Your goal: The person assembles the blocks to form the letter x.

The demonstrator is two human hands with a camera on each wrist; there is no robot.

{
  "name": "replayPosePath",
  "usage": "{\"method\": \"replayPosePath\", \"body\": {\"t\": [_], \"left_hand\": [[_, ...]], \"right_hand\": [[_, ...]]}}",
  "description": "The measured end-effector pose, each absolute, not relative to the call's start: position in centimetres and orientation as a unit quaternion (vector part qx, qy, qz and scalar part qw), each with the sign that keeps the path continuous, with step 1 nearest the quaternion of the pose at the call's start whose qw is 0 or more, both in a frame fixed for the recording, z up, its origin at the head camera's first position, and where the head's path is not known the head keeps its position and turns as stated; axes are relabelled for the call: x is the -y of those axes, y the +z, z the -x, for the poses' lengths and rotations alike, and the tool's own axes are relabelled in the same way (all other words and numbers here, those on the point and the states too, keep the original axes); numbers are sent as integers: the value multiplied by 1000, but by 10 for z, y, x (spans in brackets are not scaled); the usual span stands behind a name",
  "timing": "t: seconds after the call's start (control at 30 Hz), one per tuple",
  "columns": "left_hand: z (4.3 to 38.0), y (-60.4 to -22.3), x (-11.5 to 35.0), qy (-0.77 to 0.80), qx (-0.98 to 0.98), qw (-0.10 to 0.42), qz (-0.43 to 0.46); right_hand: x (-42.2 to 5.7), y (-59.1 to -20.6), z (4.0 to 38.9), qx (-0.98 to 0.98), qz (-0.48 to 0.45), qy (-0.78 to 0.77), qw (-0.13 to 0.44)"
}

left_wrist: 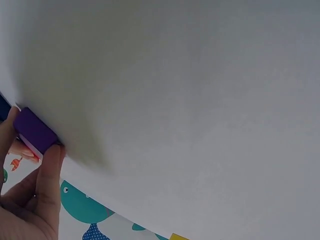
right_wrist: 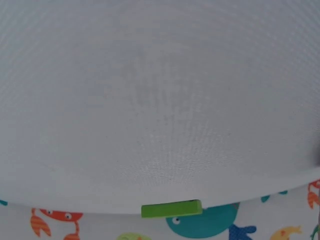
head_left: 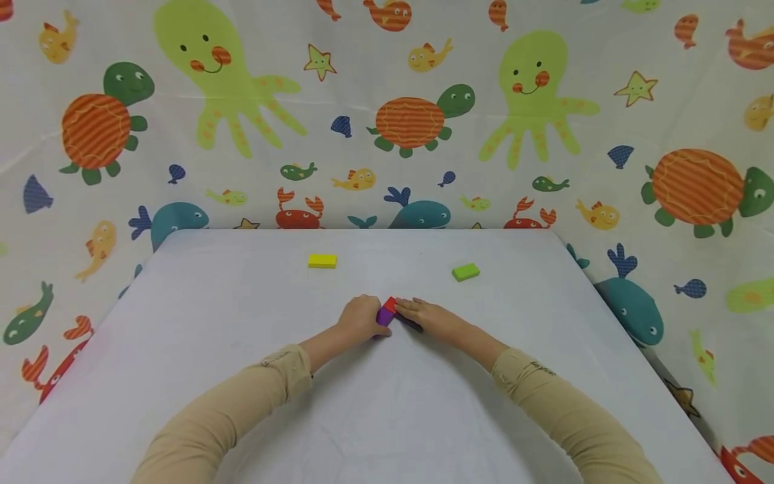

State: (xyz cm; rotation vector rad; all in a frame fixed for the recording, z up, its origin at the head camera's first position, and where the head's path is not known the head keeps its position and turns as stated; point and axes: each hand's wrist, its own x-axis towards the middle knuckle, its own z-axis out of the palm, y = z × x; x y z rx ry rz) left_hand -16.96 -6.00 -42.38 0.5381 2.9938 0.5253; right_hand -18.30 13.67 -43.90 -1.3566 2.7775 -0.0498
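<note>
My left hand [head_left: 361, 317] pinches a purple block [head_left: 385, 316] between thumb and fingers; the left wrist view shows the grip on the purple block [left_wrist: 36, 130] from close by. A red block [head_left: 390, 304] sits right at the purple block's far end, tilted the same way. My right hand [head_left: 432, 319] reaches in from the other side, its extended fingers touching the red block. Below those fingers lies a dark block [head_left: 409, 323], partly covered by the hand. The right thumb is hidden.
Farther back on the white table [head_left: 242, 289] lie a yellow block [head_left: 322, 261] at left and a light green block [head_left: 465, 271] at right. Behind the table's far edge hangs a cloth [head_left: 363, 148] printed with sea animals.
</note>
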Motion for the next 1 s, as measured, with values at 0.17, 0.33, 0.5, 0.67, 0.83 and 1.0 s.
{"method": "replayPosePath", "body": {"t": [0.17,0.33,0.5,0.67,0.83,1.0], "left_hand": [[169,-423,59,171,-969,25,-176],[170,-423,59,173,-969,26,-173],[170,-423,58,171,-971,24,-167],[169,-421,58,175,-971,30,-163],[169,-420,58,174,-971,34,-160],[170,-421,59,167,-972,35,-160]], "right_hand": [[-138,-438,184,-902,427,-45,37],[-137,-438,185,-905,417,-70,52],[-135,-438,187,-902,425,-64,34],[-135,-438,187,-902,425,-72,23],[-135,-438,188,-904,416,-91,25],[-135,-436,190,-904,414,-103,31]]}}
